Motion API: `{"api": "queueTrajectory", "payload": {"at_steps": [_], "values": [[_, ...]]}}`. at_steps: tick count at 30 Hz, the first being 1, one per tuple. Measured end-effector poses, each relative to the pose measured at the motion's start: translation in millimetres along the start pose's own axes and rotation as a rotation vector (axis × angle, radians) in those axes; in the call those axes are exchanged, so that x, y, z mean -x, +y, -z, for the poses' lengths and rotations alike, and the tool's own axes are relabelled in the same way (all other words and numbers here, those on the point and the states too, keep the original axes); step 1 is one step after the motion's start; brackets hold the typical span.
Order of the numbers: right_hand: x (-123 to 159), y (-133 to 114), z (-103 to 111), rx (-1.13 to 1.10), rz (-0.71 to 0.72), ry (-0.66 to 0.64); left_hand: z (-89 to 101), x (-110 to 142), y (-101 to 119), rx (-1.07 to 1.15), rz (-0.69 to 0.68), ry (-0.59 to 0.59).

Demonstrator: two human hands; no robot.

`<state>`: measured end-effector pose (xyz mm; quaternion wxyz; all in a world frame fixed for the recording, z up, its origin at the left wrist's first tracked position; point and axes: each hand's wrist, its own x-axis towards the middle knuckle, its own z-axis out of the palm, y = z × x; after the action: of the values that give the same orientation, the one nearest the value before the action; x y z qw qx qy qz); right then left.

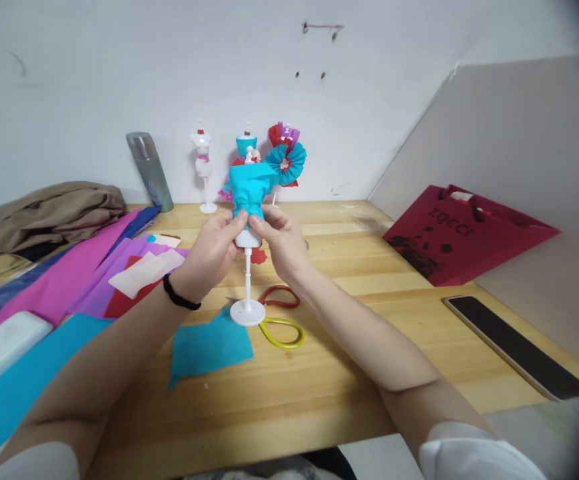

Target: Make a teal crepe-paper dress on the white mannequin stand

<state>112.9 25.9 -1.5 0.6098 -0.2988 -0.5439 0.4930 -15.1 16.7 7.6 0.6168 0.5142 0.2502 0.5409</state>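
A small white dress form [248, 280] on a round base is held up in front of me. Blue crepe paper [252, 185] is wrapped around its bust and gathered in at the waist. My left hand [216, 243] grips the waist from the left side, and my right hand [284, 240] grips it from the right. Both thumbs press on the lower edge of the paper, and most of the other fingers are hidden behind the form. Under the base lie a blue paper piece [212, 348] and scissors [282, 333] with one red and one yellow handle loop.
Other miniature dress forms [202, 163] stand by the wall, some dressed in paper. A grey bottle [150, 173] and a brown cloth [59, 217] are back left. Coloured paper sheets [59, 283] cover the left side. On the right are a red bag [469, 233] and a phone [514, 347].
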Motion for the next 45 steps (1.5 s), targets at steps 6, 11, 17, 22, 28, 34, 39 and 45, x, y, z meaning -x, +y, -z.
{"api": "queueTrajectory", "payload": {"at_steps": [6,11,17,22,28,34,39,45], "values": [[-6,6,-1,-0.018,-0.109,0.018,-7.9,-5,-1,0.096,0.119,0.157],[28,12,3,0.077,-0.128,-0.003,-8.4,24,-16,0.095,0.165,0.094],[79,24,16,0.1,-0.139,-0.148,1.2,76,-44,0.094,0.277,0.06],[88,41,33,0.268,0.012,-0.092,-0.7,101,-50,0.123,0.371,0.103],[81,56,49,0.486,0.201,0.039,-2.3,111,-60,0.159,0.396,0.209],[79,56,55,0.646,0.452,0.093,3.7,108,-74,0.125,0.37,0.194],[80,60,53,0.657,0.39,0.055,4.7,107,-76,0.067,0.362,0.193],[80,60,56,0.719,0.409,-0.03,7.9,110,-85,-0.062,0.341,0.175]]}}
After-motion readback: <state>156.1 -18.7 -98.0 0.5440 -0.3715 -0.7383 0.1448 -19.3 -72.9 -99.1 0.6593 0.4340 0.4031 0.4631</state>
